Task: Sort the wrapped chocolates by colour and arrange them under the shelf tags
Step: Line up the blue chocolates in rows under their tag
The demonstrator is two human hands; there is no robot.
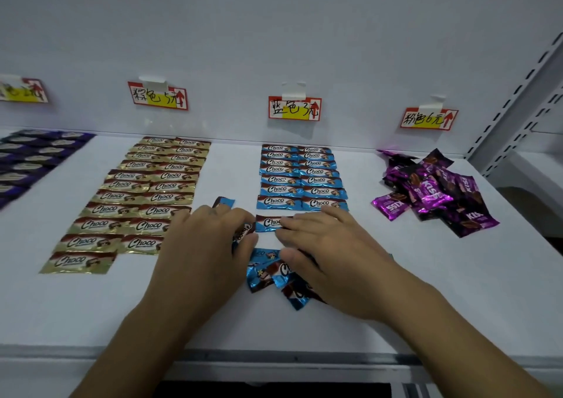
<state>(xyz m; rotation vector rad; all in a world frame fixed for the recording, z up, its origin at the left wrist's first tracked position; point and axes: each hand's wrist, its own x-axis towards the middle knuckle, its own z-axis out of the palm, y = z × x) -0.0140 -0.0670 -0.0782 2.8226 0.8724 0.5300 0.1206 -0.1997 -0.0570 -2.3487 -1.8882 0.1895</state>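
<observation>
on the smooth white shelf (396, 312), the left hand (207, 245) pinches a crinkly blue foil chocolate (244, 233); the right hand (329, 251) lies flat, fingertips pressing a rectangular blue wrapper (269, 223) below the neat blue rows (301, 175).

I see gold chocolates (143, 196) flat in two neat columns left of centre, and blue chocolates (301, 178) laid likewise under their shelf tag (294, 109). A loose blue heap (268, 272) lies nearer. Purple chocolates (435, 190) sit piled at the right, and violet rows (33, 154) lie far left.
</observation>
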